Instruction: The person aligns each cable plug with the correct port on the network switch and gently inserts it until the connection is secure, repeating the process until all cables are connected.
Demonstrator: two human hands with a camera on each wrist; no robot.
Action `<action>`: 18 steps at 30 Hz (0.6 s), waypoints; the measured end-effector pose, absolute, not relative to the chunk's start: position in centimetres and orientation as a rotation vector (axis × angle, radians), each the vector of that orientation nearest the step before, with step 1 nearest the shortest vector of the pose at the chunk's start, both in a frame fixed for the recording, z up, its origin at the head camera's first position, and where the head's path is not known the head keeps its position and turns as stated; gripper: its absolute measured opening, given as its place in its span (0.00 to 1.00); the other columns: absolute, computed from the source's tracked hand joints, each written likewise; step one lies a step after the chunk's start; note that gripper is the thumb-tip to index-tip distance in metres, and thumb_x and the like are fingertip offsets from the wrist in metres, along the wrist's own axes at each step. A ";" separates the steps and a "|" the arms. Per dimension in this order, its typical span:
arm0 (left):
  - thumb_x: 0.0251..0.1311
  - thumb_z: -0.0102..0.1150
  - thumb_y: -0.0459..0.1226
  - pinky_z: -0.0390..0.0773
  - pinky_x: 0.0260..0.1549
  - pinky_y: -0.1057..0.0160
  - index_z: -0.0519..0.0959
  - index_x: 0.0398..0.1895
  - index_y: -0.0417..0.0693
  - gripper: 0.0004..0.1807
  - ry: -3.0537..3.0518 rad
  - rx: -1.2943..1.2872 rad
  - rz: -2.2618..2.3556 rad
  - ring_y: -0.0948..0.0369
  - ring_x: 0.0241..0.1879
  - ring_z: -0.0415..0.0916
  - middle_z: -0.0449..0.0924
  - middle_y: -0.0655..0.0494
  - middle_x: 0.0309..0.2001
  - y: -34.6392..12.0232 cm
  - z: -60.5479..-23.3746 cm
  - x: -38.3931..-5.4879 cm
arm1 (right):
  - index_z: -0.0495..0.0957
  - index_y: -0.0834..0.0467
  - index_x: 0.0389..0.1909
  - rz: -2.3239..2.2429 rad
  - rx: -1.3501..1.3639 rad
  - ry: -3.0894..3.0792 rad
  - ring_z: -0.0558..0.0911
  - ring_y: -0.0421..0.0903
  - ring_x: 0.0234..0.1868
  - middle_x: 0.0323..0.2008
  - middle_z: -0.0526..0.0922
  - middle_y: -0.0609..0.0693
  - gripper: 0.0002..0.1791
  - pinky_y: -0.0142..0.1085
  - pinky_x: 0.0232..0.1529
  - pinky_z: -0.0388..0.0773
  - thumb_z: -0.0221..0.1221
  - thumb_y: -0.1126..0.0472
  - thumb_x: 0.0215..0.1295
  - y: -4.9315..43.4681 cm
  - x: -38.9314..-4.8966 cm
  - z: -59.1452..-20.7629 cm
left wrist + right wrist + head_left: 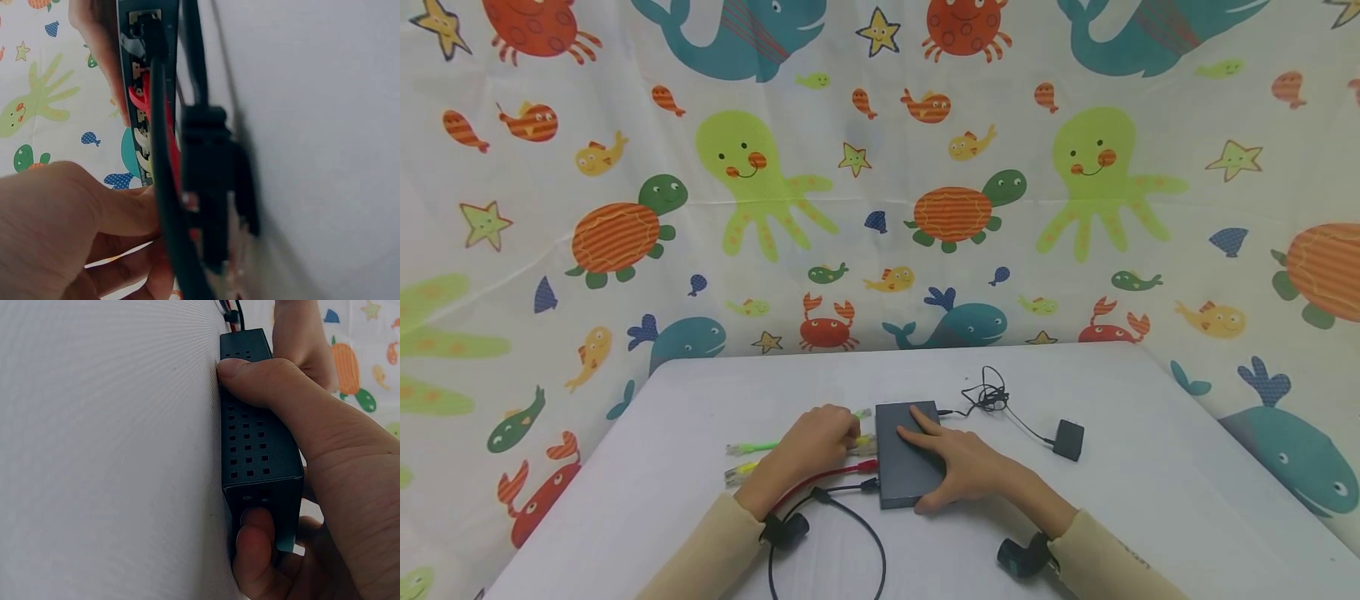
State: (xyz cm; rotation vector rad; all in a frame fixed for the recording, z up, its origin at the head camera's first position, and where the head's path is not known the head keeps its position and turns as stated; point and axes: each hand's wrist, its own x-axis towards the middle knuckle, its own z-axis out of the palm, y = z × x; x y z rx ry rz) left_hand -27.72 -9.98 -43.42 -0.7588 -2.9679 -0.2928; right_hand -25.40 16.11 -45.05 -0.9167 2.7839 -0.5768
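A dark, flat network switch [904,467] lies on the table. My right hand [973,462] grips it, with index finger across the top. In the right wrist view the thumb [250,375] presses the vented side and other fingers curl at one end. At the port side my left hand [823,437] pinches a green network cable [752,447] near its plug [862,413], which is close to the switch; the fingertips are partly hidden. A black plug [150,34] and a red plug [140,100] sit in ports, with a pale one beside them.
A yellow network cable [741,472] runs under the left forearm. The black cable [880,546] loops toward the front edge. At the back right, a thin tangled cord [992,398] joins the switch to a black power adapter [1068,440]. A sea-animal curtain [880,183] hangs behind.
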 end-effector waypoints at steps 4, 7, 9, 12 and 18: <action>0.55 0.66 0.37 0.79 0.43 0.60 0.86 0.39 0.53 0.08 -2.969 -0.747 -0.291 0.64 0.34 0.74 0.83 0.62 0.33 -10.0 -43.3 -27.7 | 0.53 0.32 0.73 -0.574 -0.923 2.784 0.60 0.58 0.73 0.78 0.41 0.43 0.58 0.58 0.64 0.66 0.66 0.25 0.37 16.1 -25.5 -45.1; 0.55 0.66 0.36 0.79 0.42 0.60 0.86 0.38 0.53 0.07 -2.966 -0.755 -0.290 0.64 0.33 0.74 0.83 0.62 0.33 -10.0 -43.3 -27.8 | 0.53 0.32 0.73 -0.574 -0.929 2.785 0.60 0.58 0.73 0.78 0.41 0.44 0.58 0.57 0.64 0.66 0.66 0.25 0.37 16.2 -25.6 -45.1; 0.55 0.66 0.37 0.79 0.41 0.61 0.86 0.38 0.53 0.07 -2.969 -0.759 -0.280 0.64 0.33 0.73 0.83 0.62 0.33 -10.0 -43.3 -27.8 | 0.53 0.32 0.73 -0.578 -0.931 2.783 0.60 0.58 0.73 0.78 0.41 0.44 0.58 0.57 0.64 0.66 0.66 0.24 0.37 16.2 -25.6 -45.2; 0.56 0.66 0.36 0.79 0.40 0.62 0.86 0.38 0.52 0.07 -2.974 -0.772 -0.280 0.64 0.32 0.73 0.84 0.61 0.33 -10.0 -43.4 -27.9 | 0.53 0.33 0.73 -0.584 -0.931 2.780 0.60 0.58 0.73 0.78 0.41 0.44 0.58 0.57 0.64 0.67 0.66 0.24 0.37 16.2 -25.6 -45.2; 0.55 0.66 0.37 0.79 0.42 0.60 0.86 0.38 0.52 0.07 -2.977 -0.748 -0.294 0.63 0.34 0.74 0.84 0.61 0.33 -9.9 -43.3 -27.8 | 0.54 0.33 0.73 -0.583 -0.924 2.784 0.61 0.58 0.73 0.78 0.41 0.45 0.58 0.58 0.63 0.67 0.66 0.25 0.37 16.1 -25.6 -45.1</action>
